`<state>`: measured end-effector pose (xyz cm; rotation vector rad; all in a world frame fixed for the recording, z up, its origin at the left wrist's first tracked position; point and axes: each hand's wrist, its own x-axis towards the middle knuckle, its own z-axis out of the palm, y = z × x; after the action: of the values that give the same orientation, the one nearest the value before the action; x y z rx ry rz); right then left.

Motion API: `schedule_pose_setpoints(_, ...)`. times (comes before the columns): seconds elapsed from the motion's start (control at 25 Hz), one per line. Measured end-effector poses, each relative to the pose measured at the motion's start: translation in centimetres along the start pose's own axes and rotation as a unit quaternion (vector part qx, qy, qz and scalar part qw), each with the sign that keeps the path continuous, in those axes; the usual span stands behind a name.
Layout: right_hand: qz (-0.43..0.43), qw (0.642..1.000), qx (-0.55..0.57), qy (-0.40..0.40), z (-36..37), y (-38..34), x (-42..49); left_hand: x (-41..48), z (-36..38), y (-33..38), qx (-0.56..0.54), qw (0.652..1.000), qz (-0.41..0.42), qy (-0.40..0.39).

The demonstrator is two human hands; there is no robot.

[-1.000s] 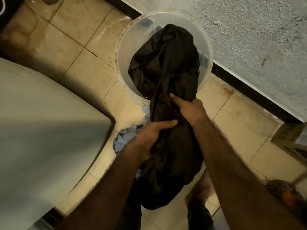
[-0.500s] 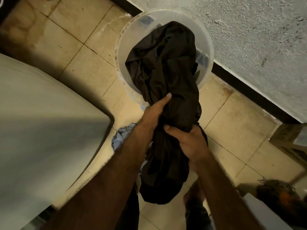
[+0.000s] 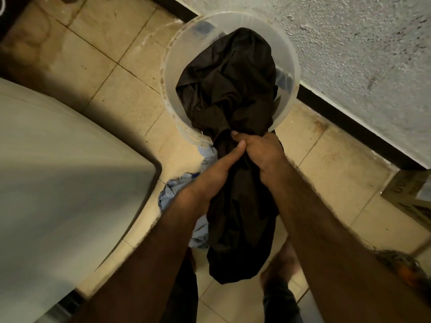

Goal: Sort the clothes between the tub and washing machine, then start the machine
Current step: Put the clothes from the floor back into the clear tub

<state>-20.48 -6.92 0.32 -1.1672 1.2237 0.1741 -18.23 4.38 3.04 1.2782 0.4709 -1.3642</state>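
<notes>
**Near to far.** Below both hands, the tail of the garment (image 3: 238, 241) hangs free above the floor (image 3: 116, 101). A blue cloth (image 3: 177, 194) lies under the left wrist.

The left hand (image 3: 217, 173) holds the garment from its left side. Its thumb lies straight along the cloth and its fingers are hidden behind it. Just beyond and touching it, the right hand (image 3: 263, 155) is clenched round the same gathered neck of cloth.

Beyond the hands, the garment's bulk sits bunched in the tub (image 3: 172, 54), which stands against the wall (image 3: 349, 43). The washer (image 3: 58, 183) is well to the left of the left hand.

**Change.** 0.5 s ago the left hand gripped farther along the garment and the right hand nearer. Now the right hand leads, as it did 1.0 s ago, and the hanging tail looks slightly shorter.

**Reading.** The alternating grips suggest the garment is being fed hand over hand into the tub, so it is probably being sorted there rather than into the washer. The washer is not yet started.
</notes>
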Motion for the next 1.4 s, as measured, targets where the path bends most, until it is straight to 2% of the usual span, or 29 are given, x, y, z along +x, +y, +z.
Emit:
schedule_pose_setpoints(0.12,-0.018,0.999,-0.031,-0.033,-1.2,-0.6,-0.2,-0.2,0.0,0.9,0.026,0.999,-0.022,0.029)
schedule_pose_setpoints(0.2,0.02,0.993,0.013,-0.114,-2.0,-0.1,-1.1,-0.3,0.2,1.3,0.004,0.998,-0.015,0.054)
schedule_pose_setpoints(0.28,0.046,0.973,0.107,-0.198,-2.8,1.6,-2.5,-0.1,0.5,2.3,-0.018,0.996,0.014,0.086)
schedule_pose_setpoints(0.4,0.037,0.961,0.08,-0.262,-3.3,4.6,-5.0,1.4,1.0,3.8,0.01,0.988,0.058,0.14)
schedule_pose_setpoints(0.52,-0.044,0.974,0.059,-0.212,-2.4,5.8,-6.2,3.1,1.6,4.2,0.05,0.98,0.08,0.176)
schedule_pose_setpoints(0.6,-0.07,0.982,0.087,-0.154,-1.9,5.9,-6.1,3.9,1.6,4.0,0.043,0.982,0.087,0.162)
schedule_pose_setpoints(0.68,-0.074,0.985,0.111,-0.107,-1.6,5.5,-5.6,3.9,0.8,3.4,0.008,0.993,0.077,0.09)
schedule_pose_setpoints(0.8,-0.059,0.986,0.137,-0.078,-1.6,3.9,-4.5,2.1,-0.7,1.1,-0.049,0.996,0.055,-0.045)
schedule_pose_setpoints(0.88,-0.055,0.989,0.126,-0.055,-1.6,2.5,-3.6,0.4,-1.2,-1.1,-0.075,0.994,0.034,-0.077)
schedule_pose_setpoints(1.0,-0.032,0.992,0.111,-0.043,-0.9,0.6,-2.4,-1.8,-1.6,-3.5,-0.126,0.988,0.016,-0.085)
schedule_pose_setpoints(1.12,-0.04,0.996,0.075,-0.016,-0.2,-0.2,-1.2,-2.4,-1.0,-3.2,-0.016,0.996,0.038,-0.08)
schedule_pose_setpoints(1.16,-0.049,0.997,0.061,-0.014,-0.1,-0.4,-0.9,-2.4,-0.4,-3.0,0.018,0.997,0.057,-0.053)
schedule_pose_setpoints(1.24,-0.046,0.994,0.073,-0.068,-0.6,-0.5,-0.5,-2.1,0.6,-2.4,0.006,0.996,0.087,0.016)
schedule_pose_setpoints(1.32,-0.015,0.977,0.134,-0.164,-1.3,0.1,-0.8,-1.9,1.3,-1.6,-0.047,0.992,0.11,0.044)
schedule_pose_setpoints(1.4,0.024,0.958,0.187,-0.214,-2.1,1.8,-1.9,-1.6,1.4,-0.5,-0.075,0.987,0.123,0.066)
